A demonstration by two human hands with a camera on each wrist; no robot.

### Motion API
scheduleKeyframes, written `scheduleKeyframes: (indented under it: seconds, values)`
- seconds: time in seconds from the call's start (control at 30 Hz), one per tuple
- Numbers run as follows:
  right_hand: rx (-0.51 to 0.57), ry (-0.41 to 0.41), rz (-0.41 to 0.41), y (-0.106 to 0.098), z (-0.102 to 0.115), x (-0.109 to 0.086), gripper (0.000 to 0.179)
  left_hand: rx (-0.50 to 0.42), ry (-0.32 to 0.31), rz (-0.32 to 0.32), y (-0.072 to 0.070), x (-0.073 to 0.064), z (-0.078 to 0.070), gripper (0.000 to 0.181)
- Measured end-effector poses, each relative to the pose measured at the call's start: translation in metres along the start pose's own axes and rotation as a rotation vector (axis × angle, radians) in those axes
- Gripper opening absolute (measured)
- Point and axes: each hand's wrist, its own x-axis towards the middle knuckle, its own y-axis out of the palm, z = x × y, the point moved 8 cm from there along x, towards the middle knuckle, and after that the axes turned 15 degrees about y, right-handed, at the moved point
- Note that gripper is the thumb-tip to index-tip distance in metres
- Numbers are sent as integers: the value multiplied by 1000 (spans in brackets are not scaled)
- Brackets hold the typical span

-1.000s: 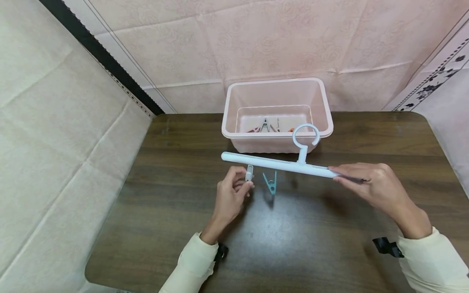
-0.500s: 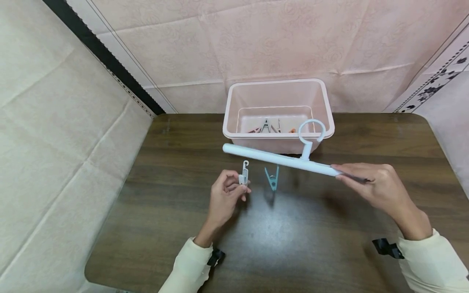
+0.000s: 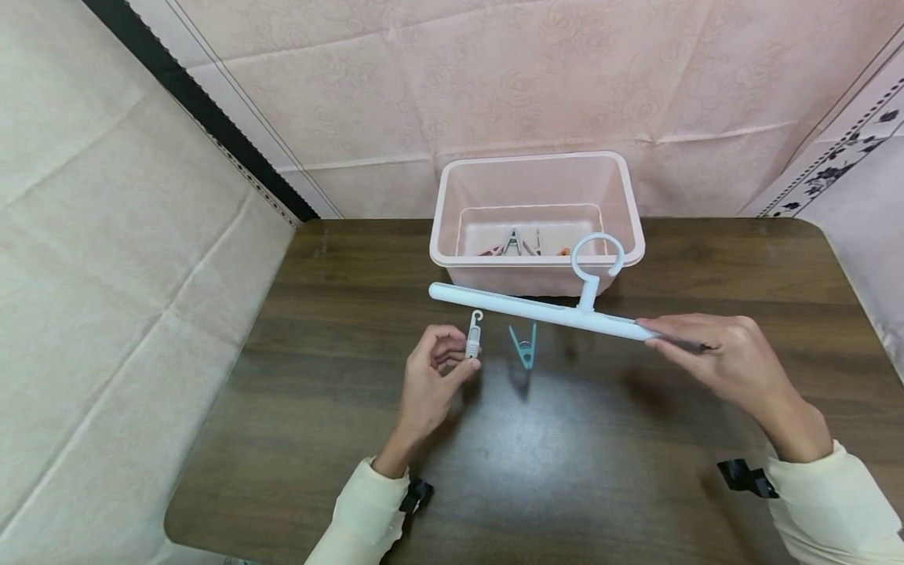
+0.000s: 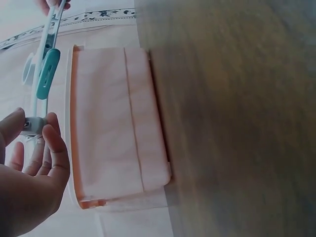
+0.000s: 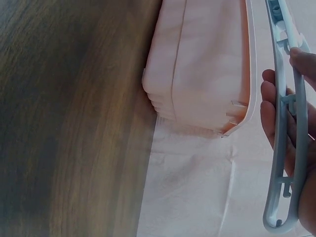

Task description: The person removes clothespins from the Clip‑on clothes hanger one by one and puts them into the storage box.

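My right hand grips one end of a pale blue clothes hanger, holding it up over the table. The hanger slants a little, with its round hook pointing up. From its bar hangs a teal clothespin, also in the left wrist view, where the teal clothespin overlaps the bar. Just left of it my left hand pinches a small white clothespin with a hooked top, right under the bar. In the right wrist view, the hanger shows its ribbed hollow frame across my fingers.
Behind the hanger a pale pink plastic bin stands at the table's far edge, with several clothespins inside. The wooden table carries the bin. Pale patterned cloth rises behind it.
My left hand has shifted slightly left and drawn the white clothespin out from the bar, so its hook shows. The hanger rose a little, then dipped slightly; the right hand's grip stays.
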Motion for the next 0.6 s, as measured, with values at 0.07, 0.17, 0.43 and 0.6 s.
scheduleKeyframes:
  seconds: [0.07,0.17,0.43,0.6]
  values:
    - [-2,1,-3,0,0,0,43,8,14,6,1,2,-3,39]
    - [-10,1,-7,0,1,0,44,19,23,12,1,5,-6,42]
    - [-13,0,0,0,1,-2,45,71,37,34,1,13,-14,49]
    - [-16,-15,-19,0,4,-3,47,82,90,51,0,25,-23,45]
